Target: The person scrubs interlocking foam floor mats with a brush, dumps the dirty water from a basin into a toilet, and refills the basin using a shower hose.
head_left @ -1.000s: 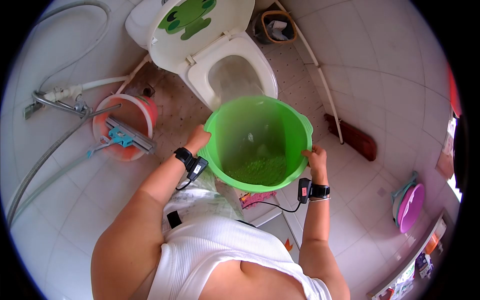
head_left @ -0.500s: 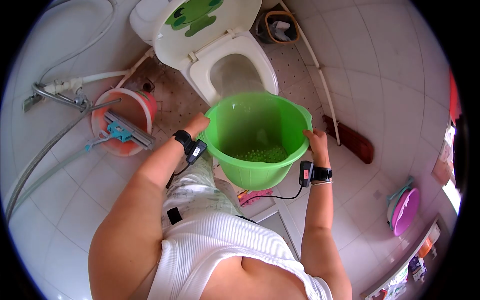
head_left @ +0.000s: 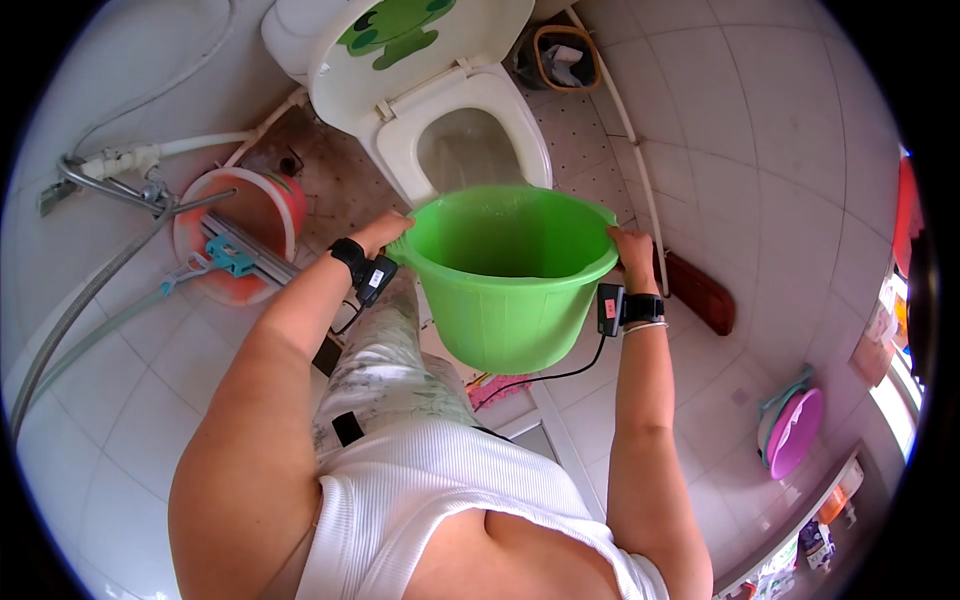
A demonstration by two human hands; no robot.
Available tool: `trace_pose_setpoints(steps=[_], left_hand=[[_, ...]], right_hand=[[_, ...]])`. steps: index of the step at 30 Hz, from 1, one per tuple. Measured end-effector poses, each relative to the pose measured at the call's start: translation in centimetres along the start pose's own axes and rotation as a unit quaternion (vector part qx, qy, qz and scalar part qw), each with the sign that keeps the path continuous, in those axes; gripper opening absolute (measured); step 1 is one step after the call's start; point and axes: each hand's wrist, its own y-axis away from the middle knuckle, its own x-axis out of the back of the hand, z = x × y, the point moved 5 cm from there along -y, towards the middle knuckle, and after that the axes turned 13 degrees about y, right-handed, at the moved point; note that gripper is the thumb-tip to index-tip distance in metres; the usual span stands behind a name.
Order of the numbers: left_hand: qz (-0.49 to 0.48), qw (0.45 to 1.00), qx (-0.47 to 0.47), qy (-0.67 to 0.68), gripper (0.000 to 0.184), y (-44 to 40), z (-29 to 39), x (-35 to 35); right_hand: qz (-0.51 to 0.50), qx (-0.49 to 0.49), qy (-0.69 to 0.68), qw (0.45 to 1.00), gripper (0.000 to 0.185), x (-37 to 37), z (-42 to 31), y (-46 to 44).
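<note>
A large green plastic bucket (head_left: 515, 320) is held up between my two hands, tilted away from me. Its far rim is over the front of a white toilet (head_left: 395, 160), and water appears to run from that rim into the bowl. My left hand (head_left: 385, 232) is closed on the bucket's left rim, and my right hand (head_left: 633, 250) grips the right rim. The toilet lid (head_left: 440, 55), with a green frog sticker, stands raised. The bucket's inner bottom is hidden by its near wall.
To the left, a pinkish-orange bucket (head_left: 185, 210) holds a squeeze mop (head_left: 235, 257) below a wall tap (head_left: 120, 190). A small bin (head_left: 540, 70) stands behind the toilet at right. Purple basins (head_left: 797, 435) hang near a shelf (head_left: 790, 550); a dark red board (head_left: 705, 295) leans on the right wall.
The green bucket has tipped further away from me, its near side rising so the textured bottom no longer shows. Both hands have moved slightly up with it.
</note>
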Motion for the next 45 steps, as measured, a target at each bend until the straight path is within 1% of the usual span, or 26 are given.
trace_pose_setpoints(steps=[3,7,9,10,13,14,16,17,19,20,22,23,25,26,28,30,32,34,35,37,39,40,41,43,44,45], left_hand=[[-0.006,1.000,-0.027,-0.001,0.026,-0.4,-0.8,0.1],[0.008,0.999,-0.034,-0.004,0.025,1.6,-2.2,-0.8],[0.073,0.986,-0.097,-0.111,0.025,2.5,-2.3,-0.9],[0.071,0.986,-0.098,-0.115,0.025,2.7,-2.6,-1.3],[0.102,0.963,-0.201,-0.149,0.030,4.2,-2.7,-2.1],[0.099,0.962,-0.202,-0.154,0.030,4.2,-3.2,-2.3],[0.112,0.937,-0.245,-0.222,0.028,4.5,-3.5,-2.7],[0.109,0.935,-0.248,-0.229,0.028,4.7,-4.0,-3.1],[0.109,0.901,-0.331,-0.261,0.028,6.2,-3.8,-4.4],[0.106,0.897,-0.336,-0.268,0.028,6.7,-4.0,-5.2],[0.128,0.876,-0.303,-0.352,0.030,8.2,-4.1,-7.3],[0.125,0.871,-0.309,-0.361,0.030,9.1,-4.1,-8.5],[0.123,0.834,-0.328,-0.427,0.032,10.9,-4.2,-10.9],[0.118,0.830,-0.330,-0.433,0.032,11.2,-4.5,-11.2],[0.084,0.809,-0.392,-0.430,0.035,12.5,-4.9,-12.2],[0.079,0.792,-0.425,-0.430,0.036,14.3,-4.5,-11.5],[0.081,0.776,-0.455,-0.428,0.038,16.2,-3.3,-10.4],[0.099,0.747,-0.506,-0.419,0.040,17.6,-1.9,-9.3],[0.102,0.745,-0.508,-0.420,0.040,17.7,-1.7,-9.4],[0.119,0.736,-0.528,-0.407,0.041,17.4,-2.0,-10.0],[0.119,0.731,-0.527,-0.416,0.042,16.5,-2.8,-10.9],[0.094,0.745,-0.518,-0.411,0.043,16.5,-3.2,-11.4],[0.070,0.759,-0.505,-0.406,0.043,16.5,-3.6,-11.8],[0.076,0.755,-0.510,-0.404,0.041,16.7,-2.5,-10.9],[0.068,0.750,-0.530,-0.390,0.040,17.0,-1.1,-10.5],[0.059,0.744,-0.548,-0.377,0.039,17.1,0.0,-10.3]], right_hand=[[-0.013,0.019,0.040,0.999,0.026,0.3,-0.3,-0.3],[-0.036,0.022,0.011,0.999,0.026,0.3,1.2,1.4],[-0.018,0.058,-0.011,0.998,0.026,0.3,1.9,2.5],[-0.013,0.047,-0.002,0.999,0.026,0.5,2.5,3.1],[-0.013,0.054,-0.004,0.998,0.026,0.8,4.7,5.7],[-0.018,0.051,-0.008,0.998,0.027,0.8,5.4,6.3],[0.000,0.058,-0.023,0.998,0.026,0.6,7.7,7.2],[0.013,0.068,-0.035,0.997,0.025,0.3,9.2,7.5],[0.024,0.068,-0.062,0.995,0.025,-0.7,12.8,8.5],[0.031,0.071,-0.083,0.994,0.025,-1.4,14.8,9.0],[0.053,0.077,-0.101,0.991,0.025,-3.9,21.0,9.4],[0.069,0.082,-0.110,0.988,0.026,-4.7,23.4,10.3],[0.015,-0.001,-0.147,0.989,0.026,-6.3,26.5,13.9],[0.002,-0.006,-0.157,0.988,0.027,-7.5,28.0,15.0],[-0.026,-0.009,-0.213,0.977,0.032,-9.3,29.8,18.2],[-0.029,-0.007,-0.236,0.971,0.034,-11.0,29.7,19.6],[0.004,0.056,-0.313,0.948,0.038,-12.5,28.9,19.7],[0.018,0.087,-0.302,0.949,0.039,-11.1,26.3,19.1],[0.032,0.111,-0.287,0.951,0.040,-10.0,24.7,18.9],[0.042,0.088,-0.277,0.956,0.039,-8.3,24.5,19.1],[0.081,0.108,-0.253,0.958,0.039,-6.4,25.6,18.7],[0.082,0.103,-0.209,0.969,0.040,-6.0,26.3,19.0],[0.083,0.102,-0.206,0.970,0.040,-6.3,27.1,19.7],[0.058,0.068,-0.255,0.963,0.040,-7.0,25.5,21.9],[0.012,0.010,-0.231,0.973,0.040,-6.8,24.3,22.4],[0.009,0.012,-0.230,0.973,0.040,-6.8,24.3,21.5]])
